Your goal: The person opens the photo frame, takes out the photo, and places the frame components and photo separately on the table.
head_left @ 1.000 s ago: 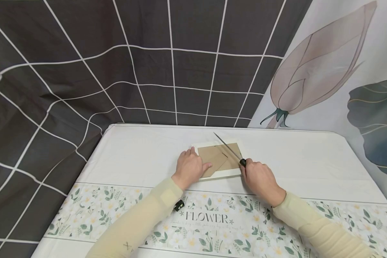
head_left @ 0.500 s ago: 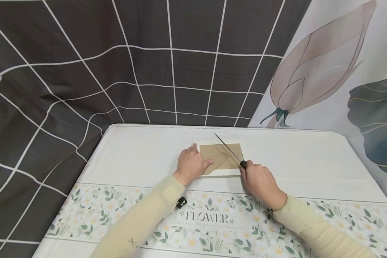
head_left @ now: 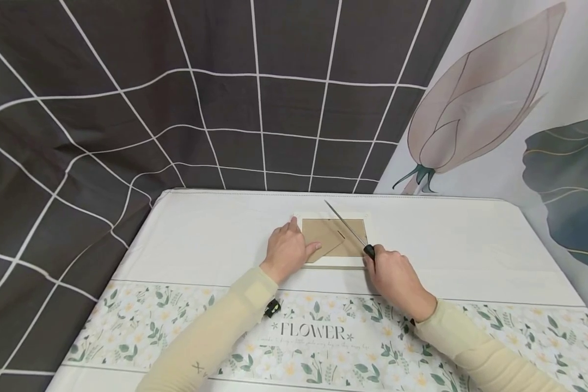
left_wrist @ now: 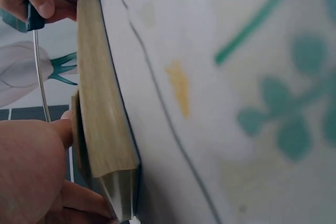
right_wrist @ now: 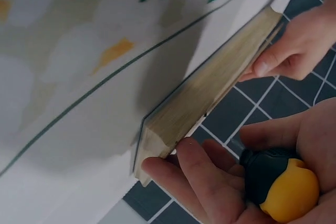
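Observation:
A picture frame (head_left: 340, 262) lies face down on the table, its pale border around a brown backing board (head_left: 355, 247) with a stand flap. My left hand (head_left: 286, 250) holds the frame's left end, thumb over the backing and fingers along the edge. In my right hand (head_left: 397, 277) is a screwdriver (head_left: 345, 223), its thin metal shaft slanting up and left above the backing. The right wrist view shows its black and yellow handle (right_wrist: 289, 187) in the palm, while fingertips touch the frame's near corner. The shaft's tip appears beyond the frame's far edge in the head view.
A white tablecloth (head_left: 215, 234) with a floral band covers the table. Behind and to the left hangs a dark curtain with white grid lines (head_left: 225, 109). A light flower-printed cloth (head_left: 495, 109) hangs at the right.
The picture frame has turned slightly, and its near edge now lies straighter along the table. My left hand shifted slightly with it. The screwdriver stays in my right hand at nearly the same angle.

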A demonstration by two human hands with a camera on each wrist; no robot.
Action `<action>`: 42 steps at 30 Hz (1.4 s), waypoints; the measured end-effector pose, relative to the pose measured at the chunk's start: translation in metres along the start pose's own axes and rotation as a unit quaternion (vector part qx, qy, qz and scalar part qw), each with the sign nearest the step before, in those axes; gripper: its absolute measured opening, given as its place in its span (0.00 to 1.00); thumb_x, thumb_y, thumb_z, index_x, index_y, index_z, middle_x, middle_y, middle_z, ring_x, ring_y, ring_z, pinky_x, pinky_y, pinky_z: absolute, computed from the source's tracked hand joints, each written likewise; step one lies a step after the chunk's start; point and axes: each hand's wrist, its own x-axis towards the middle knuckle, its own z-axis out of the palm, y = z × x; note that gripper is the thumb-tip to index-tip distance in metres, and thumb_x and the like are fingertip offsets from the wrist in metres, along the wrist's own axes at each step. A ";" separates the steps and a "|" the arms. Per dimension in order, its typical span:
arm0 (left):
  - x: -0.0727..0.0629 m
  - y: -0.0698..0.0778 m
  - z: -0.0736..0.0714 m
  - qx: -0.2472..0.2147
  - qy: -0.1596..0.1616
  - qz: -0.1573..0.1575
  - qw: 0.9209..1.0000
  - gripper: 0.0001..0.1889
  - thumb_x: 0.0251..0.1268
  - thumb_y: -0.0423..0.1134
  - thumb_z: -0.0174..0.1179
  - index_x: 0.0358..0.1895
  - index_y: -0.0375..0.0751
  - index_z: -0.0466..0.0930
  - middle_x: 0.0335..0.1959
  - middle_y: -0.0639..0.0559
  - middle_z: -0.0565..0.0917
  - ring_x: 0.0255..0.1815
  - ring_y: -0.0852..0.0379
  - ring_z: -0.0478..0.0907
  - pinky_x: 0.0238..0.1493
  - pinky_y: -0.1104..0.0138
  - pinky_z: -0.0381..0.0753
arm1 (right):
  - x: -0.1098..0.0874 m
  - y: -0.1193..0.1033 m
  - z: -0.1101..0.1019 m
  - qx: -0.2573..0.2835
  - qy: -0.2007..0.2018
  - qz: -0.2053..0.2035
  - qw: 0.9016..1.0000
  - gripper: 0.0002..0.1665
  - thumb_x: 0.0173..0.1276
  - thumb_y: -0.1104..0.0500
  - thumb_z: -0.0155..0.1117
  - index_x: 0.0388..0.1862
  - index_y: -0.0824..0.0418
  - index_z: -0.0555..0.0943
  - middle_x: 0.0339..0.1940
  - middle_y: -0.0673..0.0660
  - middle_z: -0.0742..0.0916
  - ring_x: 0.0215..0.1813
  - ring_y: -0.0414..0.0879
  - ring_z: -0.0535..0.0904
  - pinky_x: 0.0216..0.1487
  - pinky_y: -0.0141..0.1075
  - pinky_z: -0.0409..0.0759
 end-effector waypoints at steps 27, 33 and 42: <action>0.035 -0.006 -0.026 -0.087 -0.208 0.053 0.973 0.67 0.48 0.76 0.65 0.77 0.24 0.50 0.80 0.32 0.47 0.82 0.40 0.43 0.80 0.55 0.45 | -0.027 -0.004 -0.018 0.182 -0.147 0.085 0.969 0.17 0.81 0.56 0.48 0.30 0.62 0.71 0.16 0.53 0.70 0.17 0.44 0.63 0.19 0.34 0.65; 0.035 -0.004 -0.021 -0.079 -0.203 0.049 0.975 0.68 0.46 0.75 0.67 0.77 0.24 0.51 0.80 0.31 0.48 0.82 0.40 0.42 0.80 0.53 0.46 | -0.030 -0.005 -0.016 0.193 -0.158 0.097 0.964 0.20 0.82 0.57 0.46 0.26 0.60 0.68 0.16 0.53 0.69 0.17 0.44 0.62 0.19 0.34 0.65; 0.036 -0.002 -0.023 -0.072 -0.214 0.036 0.974 0.68 0.45 0.75 0.68 0.77 0.24 0.51 0.80 0.32 0.47 0.82 0.41 0.42 0.80 0.53 0.45 | -0.032 -0.007 -0.011 0.188 -0.160 0.111 0.963 0.20 0.82 0.57 0.46 0.26 0.60 0.68 0.16 0.53 0.69 0.17 0.44 0.63 0.19 0.33 0.64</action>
